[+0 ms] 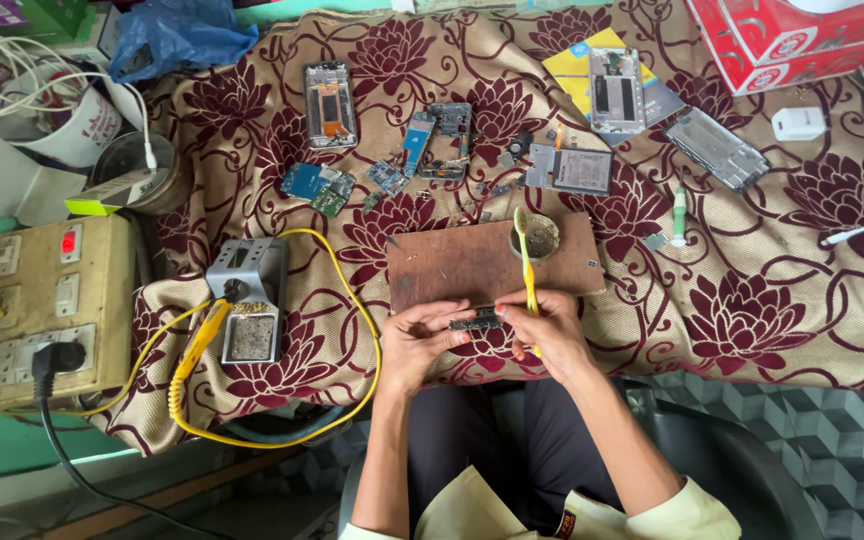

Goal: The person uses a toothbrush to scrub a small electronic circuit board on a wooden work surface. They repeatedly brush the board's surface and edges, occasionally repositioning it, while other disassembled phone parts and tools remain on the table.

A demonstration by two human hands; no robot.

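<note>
My left hand [417, 340] pinches one end of a small dark circuit board [475, 322] at the near edge of a brown wooden board [452, 265]. My right hand [544, 330] holds the board's other end and also grips a yellow toothbrush [527, 265], whose head points up toward a small round tin [536, 237] standing on the wooden board.
Phone frames [329, 103], blue circuit boards [317, 187], a battery [570, 169] and small parts lie on the flowered cloth [752, 300]. A grey soldering-iron stand [247, 295] with a yellow iron and cable is at left, beside a switchboard [37, 310]. A red box [792, 40] sits at the back right.
</note>
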